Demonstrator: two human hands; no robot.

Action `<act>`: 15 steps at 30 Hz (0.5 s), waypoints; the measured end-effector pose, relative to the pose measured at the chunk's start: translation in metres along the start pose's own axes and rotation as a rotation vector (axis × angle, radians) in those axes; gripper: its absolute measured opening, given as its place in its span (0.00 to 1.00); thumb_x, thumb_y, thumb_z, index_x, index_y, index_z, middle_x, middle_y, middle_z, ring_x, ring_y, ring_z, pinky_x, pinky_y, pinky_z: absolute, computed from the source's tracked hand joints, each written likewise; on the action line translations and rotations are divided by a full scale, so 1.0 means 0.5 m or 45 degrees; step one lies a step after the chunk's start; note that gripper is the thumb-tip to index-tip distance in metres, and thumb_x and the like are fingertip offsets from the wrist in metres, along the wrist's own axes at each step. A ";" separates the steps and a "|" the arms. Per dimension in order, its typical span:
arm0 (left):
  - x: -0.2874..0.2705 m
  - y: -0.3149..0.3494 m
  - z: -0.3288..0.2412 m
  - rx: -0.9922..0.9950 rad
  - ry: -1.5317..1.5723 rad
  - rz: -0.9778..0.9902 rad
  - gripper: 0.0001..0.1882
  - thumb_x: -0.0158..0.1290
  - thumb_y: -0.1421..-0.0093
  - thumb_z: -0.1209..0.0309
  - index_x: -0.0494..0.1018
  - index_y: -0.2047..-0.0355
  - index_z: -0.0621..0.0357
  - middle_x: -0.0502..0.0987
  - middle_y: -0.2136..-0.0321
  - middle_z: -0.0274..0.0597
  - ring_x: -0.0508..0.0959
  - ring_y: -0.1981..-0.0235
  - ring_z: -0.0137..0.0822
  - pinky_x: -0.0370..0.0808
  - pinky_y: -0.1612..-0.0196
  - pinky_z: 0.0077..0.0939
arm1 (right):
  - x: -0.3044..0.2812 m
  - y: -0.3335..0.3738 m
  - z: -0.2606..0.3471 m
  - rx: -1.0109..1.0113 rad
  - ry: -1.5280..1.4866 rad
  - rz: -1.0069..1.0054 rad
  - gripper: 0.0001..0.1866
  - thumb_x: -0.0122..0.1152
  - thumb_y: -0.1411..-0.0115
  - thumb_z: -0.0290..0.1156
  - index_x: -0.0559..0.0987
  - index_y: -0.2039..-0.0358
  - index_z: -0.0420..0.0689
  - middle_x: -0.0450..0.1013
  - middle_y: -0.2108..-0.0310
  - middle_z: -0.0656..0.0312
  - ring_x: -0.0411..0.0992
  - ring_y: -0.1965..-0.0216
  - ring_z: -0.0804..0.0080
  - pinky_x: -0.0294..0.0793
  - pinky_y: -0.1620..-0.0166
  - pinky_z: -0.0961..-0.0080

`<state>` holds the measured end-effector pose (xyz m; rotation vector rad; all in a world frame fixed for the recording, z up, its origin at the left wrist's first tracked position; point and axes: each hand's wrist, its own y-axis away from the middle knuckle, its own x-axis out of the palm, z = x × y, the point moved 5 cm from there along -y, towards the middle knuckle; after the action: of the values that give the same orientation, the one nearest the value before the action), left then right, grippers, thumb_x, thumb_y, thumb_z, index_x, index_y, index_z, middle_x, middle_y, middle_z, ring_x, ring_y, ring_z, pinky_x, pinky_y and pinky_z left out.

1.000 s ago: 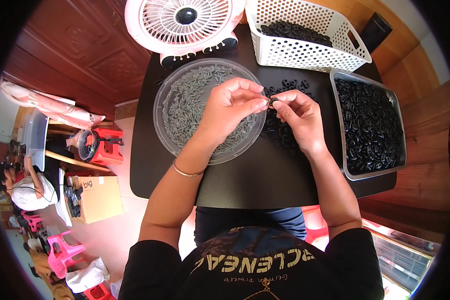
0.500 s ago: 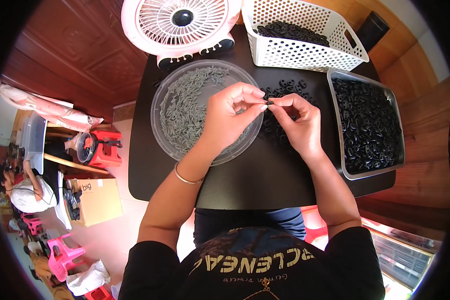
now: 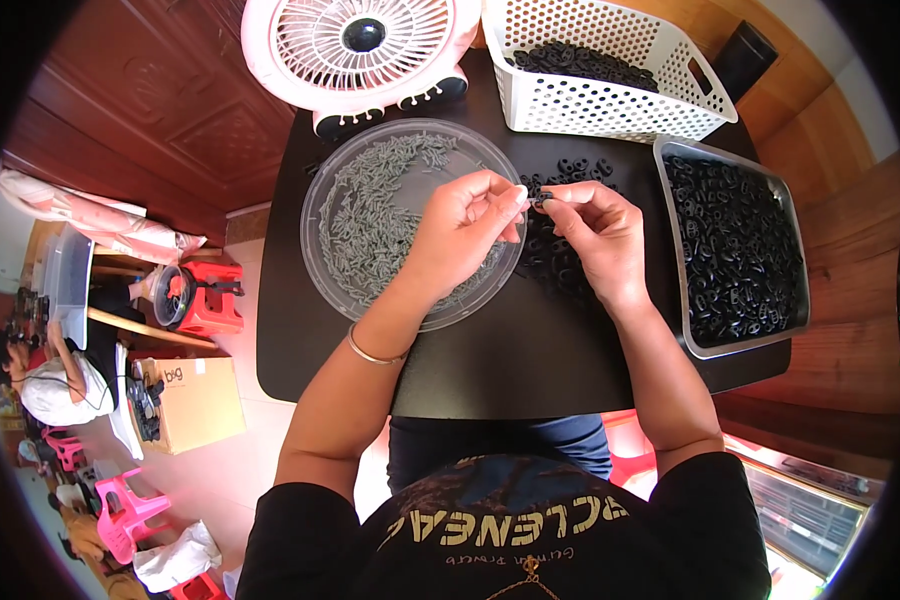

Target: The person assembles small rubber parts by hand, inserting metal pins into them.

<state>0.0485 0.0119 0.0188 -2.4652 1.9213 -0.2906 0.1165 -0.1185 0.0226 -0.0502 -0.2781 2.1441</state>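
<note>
Over the table, my right hand [image 3: 602, 232] pinches a small black plastic piece [image 3: 543, 199] between thumb and fingertips. My left hand [image 3: 470, 225] is right beside it, thumb and forefinger pressed together; whatever is between them is too small to make out. Beneath my left hand lies a round clear tray [image 3: 313, 262] of small grey-green, rod-like pieces [image 3: 355, 215]. A loose heap of small black pieces with holes [image 3: 560, 260] lies on the dark table [image 3: 510, 370], partly hidden by my right hand.
A metal tray [image 3: 686, 330] full of black pieces stands at the right. Behind are a white perforated basket [image 3: 610, 118] with more black pieces and a pink fan [image 3: 260, 50]. At far left, another person [image 3: 65, 385] sits near a cardboard box [image 3: 200, 400] and a red stool [image 3: 210, 300].
My fingertips have come slightly apart, and the left hand has turned a little. The black piece stays in my right fingers and shows more plainly.
</note>
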 end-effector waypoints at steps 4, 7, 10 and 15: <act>0.001 0.002 0.001 -0.005 0.034 0.019 0.08 0.48 0.42 0.70 0.68 0.73 0.64 0.70 0.80 0.33 0.69 0.81 0.20 0.66 0.77 0.11 | 0.004 0.003 0.000 0.019 0.035 0.029 0.05 0.57 0.49 0.20 0.77 0.70 0.39 0.73 0.76 0.69 0.67 0.74 0.90 0.66 0.71 0.91; 0.003 0.001 0.002 0.016 0.011 0.025 0.08 0.48 0.43 0.71 0.68 0.74 0.65 0.70 0.80 0.33 0.68 0.81 0.20 0.66 0.77 0.12 | 0.003 0.005 0.000 0.018 0.054 0.022 0.05 0.57 0.49 0.19 0.78 0.70 0.39 0.73 0.76 0.69 0.68 0.74 0.89 0.67 0.70 0.91; 0.004 0.001 0.002 0.072 -0.055 0.015 0.07 0.49 0.43 0.73 0.68 0.74 0.65 0.70 0.80 0.32 0.68 0.81 0.20 0.66 0.77 0.12 | 0.004 0.006 -0.001 0.022 0.045 0.015 0.04 0.57 0.49 0.19 0.78 0.71 0.39 0.73 0.76 0.68 0.68 0.74 0.89 0.67 0.69 0.91; 0.007 0.005 0.003 0.187 -0.122 -0.051 0.05 0.50 0.45 0.76 0.68 0.75 0.65 0.70 0.80 0.33 0.68 0.80 0.20 0.67 0.77 0.13 | 0.005 0.006 -0.003 0.050 0.023 0.002 0.04 0.57 0.49 0.20 0.78 0.71 0.39 0.74 0.76 0.68 0.68 0.74 0.88 0.67 0.70 0.90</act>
<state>0.0473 0.0078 0.0173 -2.3802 1.7489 -0.2964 0.1126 -0.1176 0.0205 -0.0472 -0.2249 2.1491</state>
